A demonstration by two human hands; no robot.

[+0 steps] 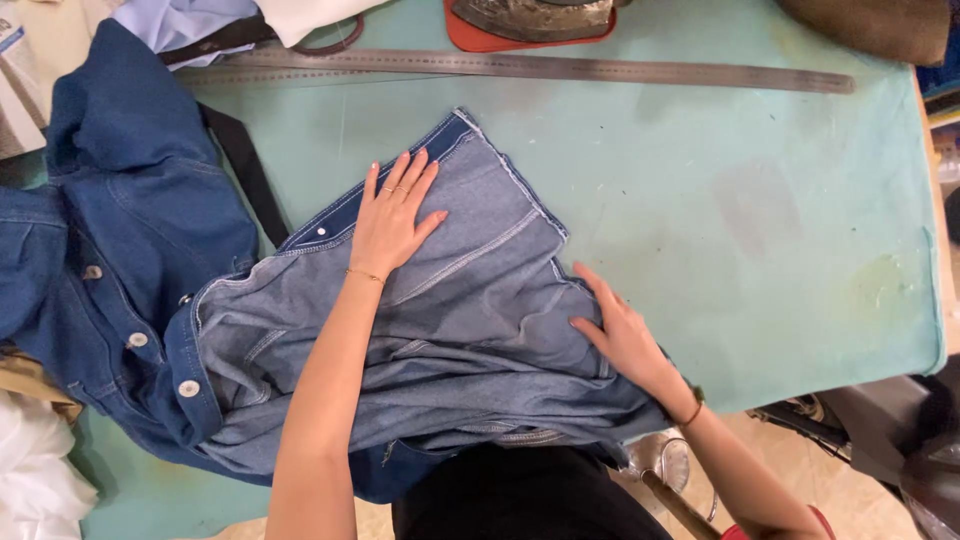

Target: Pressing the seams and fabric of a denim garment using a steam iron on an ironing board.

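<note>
1. Nearest the camera, below the tabletop edge, a pale tiled floor (770, 450) shows, with a wooden handle (680, 505) and a small round metal part beside it.
2. The right hand (625, 335) lies flat and open on the near right part of the denim jacket (470, 300); its grip holds nothing, fingers spread over soft folds.
3. The jacket lies inside out across the left and middle of the tabletop, its paler woven inner face up, with light stitched seams and round metal buttons (188, 388) along the darker left front.
4. The left hand (392, 220) rests palm down further in, also open and gripping nothing, fingers together, pressing the cloth near the dark-edged hem.
5. The tabletop (760, 200) is padded and covered in pale green cloth, faintly stained, with a straight right edge.
6. A black strap (245, 170) runs from under the jacket.
7. At the far side lies a long flat steel ruler (560, 68), behind it an iron (530, 18) on a red-orange mat (470, 40), and folded white and light blue cloth (180, 20).
</note>
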